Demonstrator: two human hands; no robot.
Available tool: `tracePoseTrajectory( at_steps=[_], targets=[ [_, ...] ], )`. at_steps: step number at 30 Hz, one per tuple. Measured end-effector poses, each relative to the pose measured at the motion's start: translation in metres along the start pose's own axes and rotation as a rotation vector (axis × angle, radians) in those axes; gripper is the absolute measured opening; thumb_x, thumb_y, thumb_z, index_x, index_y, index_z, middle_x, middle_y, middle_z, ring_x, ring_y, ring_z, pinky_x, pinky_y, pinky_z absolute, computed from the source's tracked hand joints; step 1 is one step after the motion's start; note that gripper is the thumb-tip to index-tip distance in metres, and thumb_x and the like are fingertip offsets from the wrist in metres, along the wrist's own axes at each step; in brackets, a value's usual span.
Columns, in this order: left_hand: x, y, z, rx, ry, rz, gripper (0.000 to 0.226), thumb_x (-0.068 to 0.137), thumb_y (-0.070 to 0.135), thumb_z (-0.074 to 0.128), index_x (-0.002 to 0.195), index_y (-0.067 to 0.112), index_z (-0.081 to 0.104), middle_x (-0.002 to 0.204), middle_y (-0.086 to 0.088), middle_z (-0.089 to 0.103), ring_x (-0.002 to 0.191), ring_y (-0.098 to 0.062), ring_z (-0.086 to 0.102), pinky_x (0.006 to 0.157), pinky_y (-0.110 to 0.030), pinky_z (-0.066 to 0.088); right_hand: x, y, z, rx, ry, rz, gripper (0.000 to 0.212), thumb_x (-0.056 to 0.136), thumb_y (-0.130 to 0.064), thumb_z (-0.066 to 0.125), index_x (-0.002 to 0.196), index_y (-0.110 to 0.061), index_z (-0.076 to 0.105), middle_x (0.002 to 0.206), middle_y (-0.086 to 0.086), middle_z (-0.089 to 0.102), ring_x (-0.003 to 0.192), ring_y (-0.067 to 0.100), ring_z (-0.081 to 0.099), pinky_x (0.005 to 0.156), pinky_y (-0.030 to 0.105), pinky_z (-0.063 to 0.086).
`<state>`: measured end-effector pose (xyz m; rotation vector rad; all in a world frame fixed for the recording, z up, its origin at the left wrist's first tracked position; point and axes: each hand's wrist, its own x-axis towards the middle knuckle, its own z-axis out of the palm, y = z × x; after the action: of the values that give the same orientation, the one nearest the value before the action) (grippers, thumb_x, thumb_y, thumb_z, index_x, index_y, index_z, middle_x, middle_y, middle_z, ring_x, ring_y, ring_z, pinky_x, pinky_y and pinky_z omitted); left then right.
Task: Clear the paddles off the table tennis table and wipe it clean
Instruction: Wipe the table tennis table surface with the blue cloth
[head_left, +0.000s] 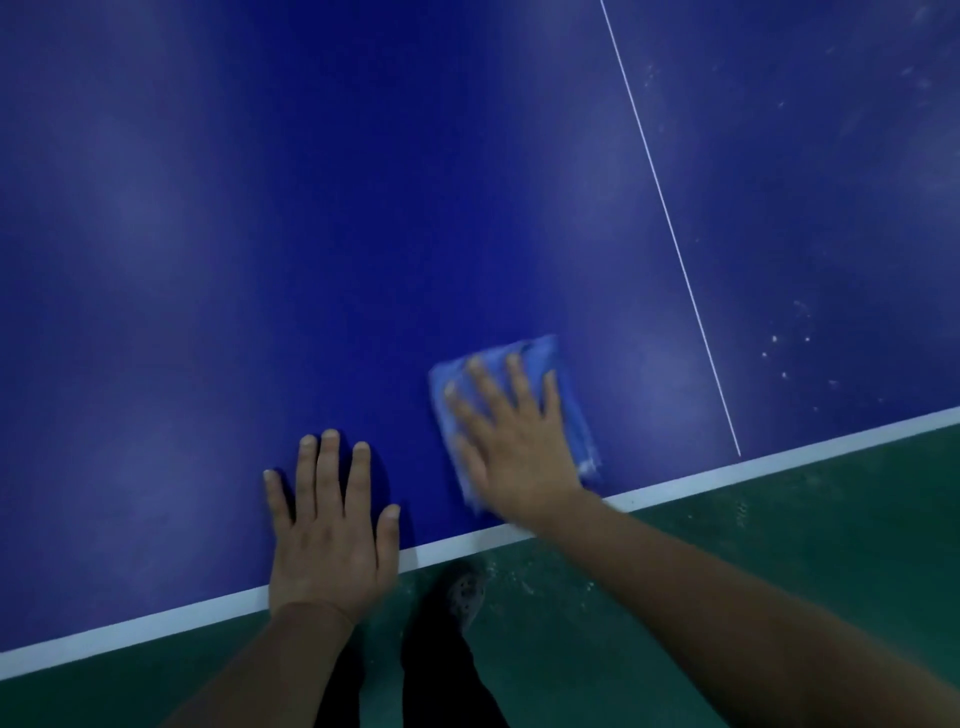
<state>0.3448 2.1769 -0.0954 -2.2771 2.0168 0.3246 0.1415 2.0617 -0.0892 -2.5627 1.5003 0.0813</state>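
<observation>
**Cloth wipe near table edge, both palms flat**

Blue table tennis table (363, 208) fills most of the view, its white edge stripe (675, 480) running from 8 o'clock up to 3 o'clock. Thin white centre line (670, 228) runs from 12 o'clock down toward 4 o'clock and stops just short of the edge stripe.

Right hand (511, 441) lies flat on a folded blue cloth (566, 410), fingers straight and spread, pressing it down onto the table; no curl around the cloth. Cloth sits just inside the edge stripe, at about 5 o'clock from view centre, left of the centre line and apart from it. Cloth's near corner almost meets the stripe; motion blur on cloth and hand edges.

Left hand (332, 525) is released, palm down on the bare table surface, fingers straight and slightly apart, heel of the hand over the edge stripe. It is at 6 o'clock, just left of the cloth, not touching it.

White specks and smears (795, 343) dot the table right of the centre line, around 2 to 3 o'clock. Surface left of the line looks smoother, with soft light reflections.

Green floor (779, 545) below the table edge, at 4 to 7 o'clock, with pale scuffs. Dark trouser legs (436, 665) at 6 o'clock between the forearms.

No paddles show in this view.
</observation>
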Motion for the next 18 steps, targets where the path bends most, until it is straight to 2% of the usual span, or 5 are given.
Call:
tracePoseTrajectory(
  at_steps=[3,8,11,15,18],
  targets=[
    [0.0,-0.001,0.001,0.009,0.018,-0.001,0.071,0.098,0.048,0.026,0.152,0.004,0.033,0.161,-0.023,0.022,0.152,-0.039,0.014,0.116,-0.068,0.012,-0.015,0.044,-0.003,-0.028,-0.009,-0.205,0.055,0.103,-0.049,0.028,0.156,-0.035,0.028,0.165,0.0,0.025,0.152,0.037,0.02,0.116,0.07,0.015],
    [-0.001,-0.001,0.001,-0.001,0.013,0.004,0.07,0.099,0.049,0.024,0.154,0.006,0.027,0.162,-0.022,0.019,0.153,-0.038,0.01,0.117,-0.067,0.01,0.037,0.141,-0.03,0.074,0.046,0.608,0.058,0.103,-0.049,0.028,0.159,-0.034,0.021,0.169,-0.003,0.011,0.154,0.034,0.004,0.119,0.066,0.006],
    [-0.001,0.001,0.0,0.008,0.006,-0.003,0.071,0.099,0.05,0.021,0.155,0.006,0.026,0.163,-0.022,0.018,0.153,-0.038,0.01,0.117,-0.067,0.01,0.053,0.109,-0.028,0.152,0.104,0.824,0.059,0.102,-0.052,0.022,0.16,-0.039,0.013,0.169,-0.004,0.005,0.155,0.033,-0.001,0.118,0.067,0.002],
    [0.0,0.002,-0.001,-0.002,0.006,-0.013,0.071,0.099,0.049,0.021,0.154,0.005,0.031,0.163,-0.022,0.019,0.153,-0.037,0.01,0.118,-0.067,0.009,-0.003,-0.006,0.002,0.039,0.016,0.265,0.057,0.104,-0.054,0.009,0.159,-0.04,0.005,0.169,-0.002,0.002,0.155,0.036,0.0,0.118,0.067,0.001],
    [-0.001,0.001,-0.001,-0.001,0.022,-0.01,0.07,0.099,0.048,0.022,0.154,0.005,0.03,0.162,-0.022,0.019,0.153,-0.037,0.009,0.118,-0.066,0.007,-0.065,0.002,0.01,0.022,-0.02,0.003,0.055,0.105,-0.054,0.018,0.159,-0.039,0.018,0.169,-0.003,0.012,0.155,0.034,0.006,0.12,0.065,0.005]
  ],
)
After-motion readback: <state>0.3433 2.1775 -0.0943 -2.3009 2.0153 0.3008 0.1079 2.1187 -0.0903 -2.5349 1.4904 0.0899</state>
